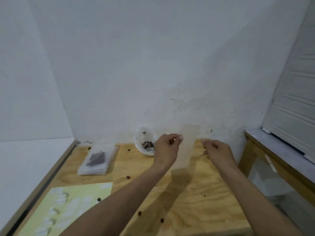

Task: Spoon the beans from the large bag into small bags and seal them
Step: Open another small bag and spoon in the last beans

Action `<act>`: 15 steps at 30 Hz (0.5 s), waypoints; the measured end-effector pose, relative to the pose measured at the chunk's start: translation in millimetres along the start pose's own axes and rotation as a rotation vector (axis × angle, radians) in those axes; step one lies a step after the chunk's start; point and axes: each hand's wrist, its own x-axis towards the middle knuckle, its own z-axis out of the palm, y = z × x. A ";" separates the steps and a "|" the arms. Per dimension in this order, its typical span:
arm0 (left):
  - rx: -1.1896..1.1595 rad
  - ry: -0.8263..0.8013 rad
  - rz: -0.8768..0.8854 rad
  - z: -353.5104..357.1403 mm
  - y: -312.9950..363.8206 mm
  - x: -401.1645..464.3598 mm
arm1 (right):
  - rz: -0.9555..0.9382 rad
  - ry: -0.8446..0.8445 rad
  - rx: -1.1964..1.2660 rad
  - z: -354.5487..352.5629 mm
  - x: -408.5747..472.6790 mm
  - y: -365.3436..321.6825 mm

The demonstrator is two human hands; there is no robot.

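Note:
A small translucent bag [186, 150] hangs upright above the wooden table [196, 201], blurred and with nothing visible inside it. My left hand [166, 149] pinches its upper left corner and my right hand [217, 151] pinches its upper right edge. The large clear bag of brown beans [144, 142] sits open against the back wall, just left of my left hand. A spoon [151, 149] lies at its mouth, partly hidden by my left hand. Further left, a small bag with beans [97, 158] lies on a stack of small bags [95, 171].
Loose beans [128, 177] are scattered over the table. A pale green printed sheet [68, 206] covers the front left corner. White walls close the back and left. A second wooden table [281, 169] stands to the right across a gap.

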 end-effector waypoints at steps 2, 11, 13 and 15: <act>0.124 0.064 0.195 -18.0 4.5 7.4 | 0.042 -0.076 0.180 9.6 -3.9 -34.1; 0.600 0.216 0.686 -89.3 -26.3 26.5 | 0.092 -0.293 0.320 62.3 -3.0 -86.7; 0.607 0.137 0.688 -101.1 -33.8 25.4 | 0.080 -0.302 0.328 74.2 -3.8 -85.8; 0.549 0.025 0.595 -112.0 -35.2 22.2 | 0.036 -0.300 0.318 84.4 -6.2 -87.4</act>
